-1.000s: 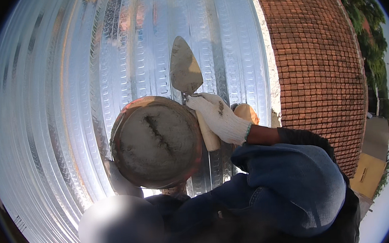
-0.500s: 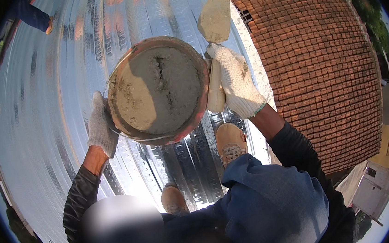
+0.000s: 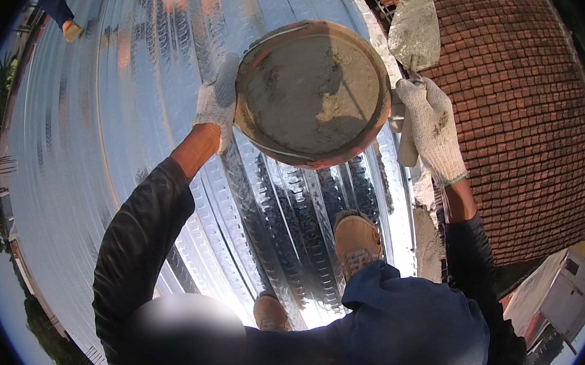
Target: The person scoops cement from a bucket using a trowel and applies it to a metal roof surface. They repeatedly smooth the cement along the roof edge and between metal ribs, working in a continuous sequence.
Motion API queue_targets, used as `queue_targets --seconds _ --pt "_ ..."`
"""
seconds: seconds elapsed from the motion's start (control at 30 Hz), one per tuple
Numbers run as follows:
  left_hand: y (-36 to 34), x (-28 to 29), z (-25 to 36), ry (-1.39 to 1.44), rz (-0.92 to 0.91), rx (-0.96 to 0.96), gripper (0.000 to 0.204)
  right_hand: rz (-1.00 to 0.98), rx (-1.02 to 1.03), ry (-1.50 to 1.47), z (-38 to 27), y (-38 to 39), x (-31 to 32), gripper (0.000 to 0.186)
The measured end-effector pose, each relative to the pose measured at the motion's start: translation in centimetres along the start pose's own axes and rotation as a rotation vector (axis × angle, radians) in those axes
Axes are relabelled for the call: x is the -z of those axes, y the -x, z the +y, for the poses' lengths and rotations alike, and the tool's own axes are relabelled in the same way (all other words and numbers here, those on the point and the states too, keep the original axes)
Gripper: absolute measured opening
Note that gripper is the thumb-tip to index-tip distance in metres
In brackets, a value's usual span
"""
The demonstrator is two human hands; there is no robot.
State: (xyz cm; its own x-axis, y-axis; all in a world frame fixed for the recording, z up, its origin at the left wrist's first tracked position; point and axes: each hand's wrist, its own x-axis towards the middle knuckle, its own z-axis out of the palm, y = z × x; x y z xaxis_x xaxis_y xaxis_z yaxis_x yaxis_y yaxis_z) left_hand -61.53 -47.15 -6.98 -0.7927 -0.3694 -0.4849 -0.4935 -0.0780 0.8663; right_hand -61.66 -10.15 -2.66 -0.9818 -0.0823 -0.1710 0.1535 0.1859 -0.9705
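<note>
A round bucket (image 3: 255, 138) full of wet grey mortar (image 3: 298, 91) is held out ahead of me, over the metal roof. My left hand (image 3: 219, 102), in a whitish knit glove, grips its left side, with the fingers partly hidden by the wall. Close against the right side is my gloved right hand (image 3: 433, 125), closed round a brick trowel. The trowel's mortar-smeared blade (image 3: 416, 26) points away from me, and its pale handle (image 3: 407, 146) shows beside the palm. Whether the right fingers also bear on the bucket is hidden.
Shiny ribbed metal sheets (image 3: 141, 126) lie under my shoes (image 3: 357, 241). A mortar-topped wall edge (image 3: 426, 240) runs along their right side, beside a lower red tile roof (image 3: 515, 107). Another person's leg (image 3: 58, 12) shows at the far left.
The bucket has moved right and farther from me, with both hands on its sides. The trowel has shifted right too, its blade now over the tile roof. My left arm reaches out farther.
</note>
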Motion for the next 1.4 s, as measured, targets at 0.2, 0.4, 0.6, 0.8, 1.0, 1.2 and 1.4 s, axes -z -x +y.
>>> queue_targets --seconds 0.2,0.4,0.6,0.8,1.0,1.2,1.4 --pt "-0.6 0.3 -0.3 -0.022 -0.007 -0.003 0.068 -0.292 0.406 1.009 -10.1 0.2 4.1 0.033" --pt "-2.0 -0.1 -0.8 0.138 -0.001 0.128 0.074 -0.564 -0.115 0.132 -6.6 -3.6 3.5 0.032" --pt "-0.7 -1.2 -1.4 0.409 -0.084 0.155 0.076 -0.831 -0.229 0.048 -5.4 -5.1 4.4 0.040" --pt "0.1 -0.8 -1.0 0.313 0.071 0.166 0.075 -0.800 0.251 0.480 -8.7 -4.7 6.5 0.030" --pt "0.2 -2.2 -0.3 0.455 -0.041 0.168 0.069 -0.816 0.100 0.437 -6.8 -5.0 6.0 0.032" --pt "1.4 -2.5 0.6 0.410 0.094 0.092 0.058 -0.577 0.314 1.075 -12.3 -3.8 2.9 0.029" --pt "0.1 -4.2 1.9 0.324 0.060 0.029 0.060 -0.678 -0.140 0.737 -9.2 -2.2 0.9 0.030"
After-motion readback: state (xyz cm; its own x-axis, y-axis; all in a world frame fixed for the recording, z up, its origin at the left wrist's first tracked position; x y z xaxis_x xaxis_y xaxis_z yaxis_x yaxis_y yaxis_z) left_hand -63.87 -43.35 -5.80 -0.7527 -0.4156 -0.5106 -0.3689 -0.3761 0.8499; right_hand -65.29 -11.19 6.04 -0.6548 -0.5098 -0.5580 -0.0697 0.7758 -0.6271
